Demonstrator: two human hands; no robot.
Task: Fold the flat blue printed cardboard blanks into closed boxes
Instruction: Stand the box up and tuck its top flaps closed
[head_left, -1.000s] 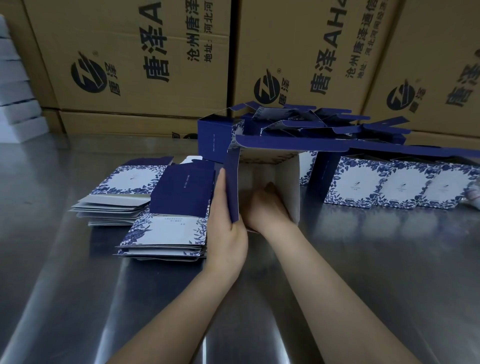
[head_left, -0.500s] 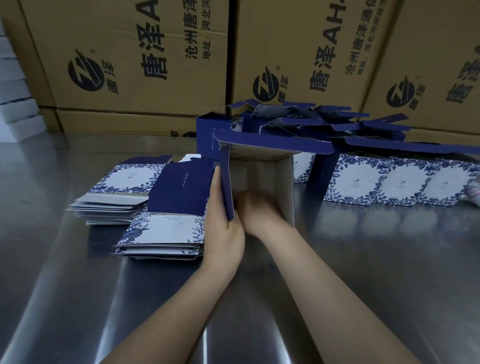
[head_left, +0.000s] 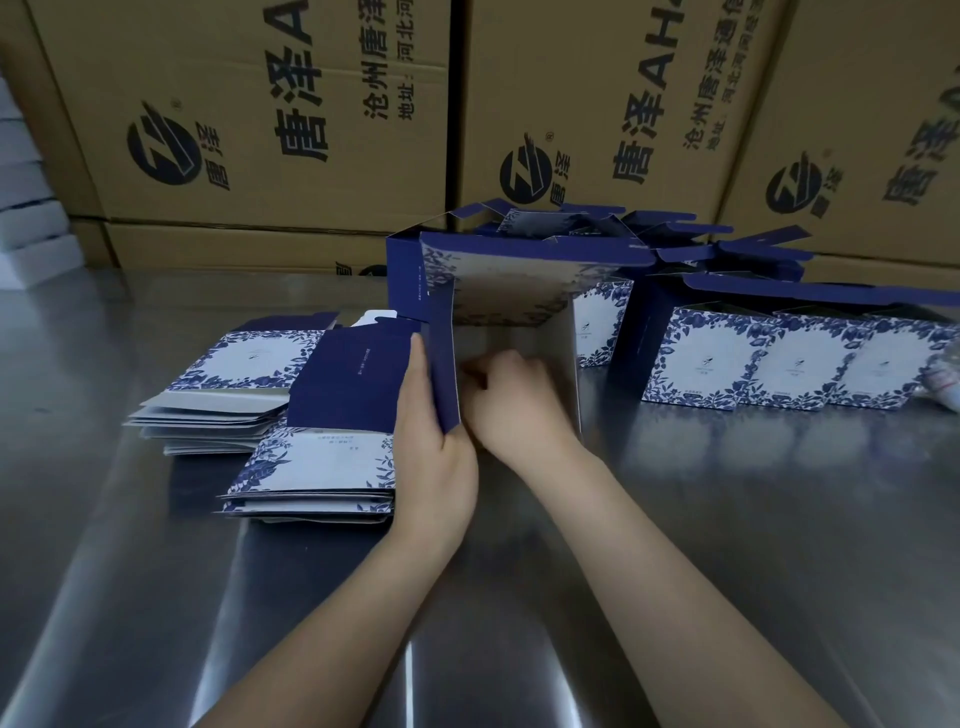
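- The half-formed box is at the middle of the bench. Its open mouth faces the person, the patterned panel is on top, and its ends are not yet closed. The walls look thin, so a push off the score lines would likely leave a crease that shows on the print.
- The left hand grips the near edge of the box's left wall, at 9 o'clock of the mouth, with its fingers laid along the outside. Too hard a squeeze there could bow that wall inward and throw the box out of square.
- The right hand reaches inside the mouth. Its fingers look curled, but they are blurred and I cannot tell whether they hold a flap or only press. Pressing the far end with only one wall held could slide the box toward 12 o'clock on the smooth steel.
- The folded boxes stand at 3 o'clock with their blue flaps up and near the box's top edge. A sideways shift could snag flap on flap.
- The flat blanks are stacked at 9 o'clock, just beside the left hand. A swing of that wrist could fan the stack out.
- The brown cartons stand at 12 o'clock, so anything shoved back would stop against them.
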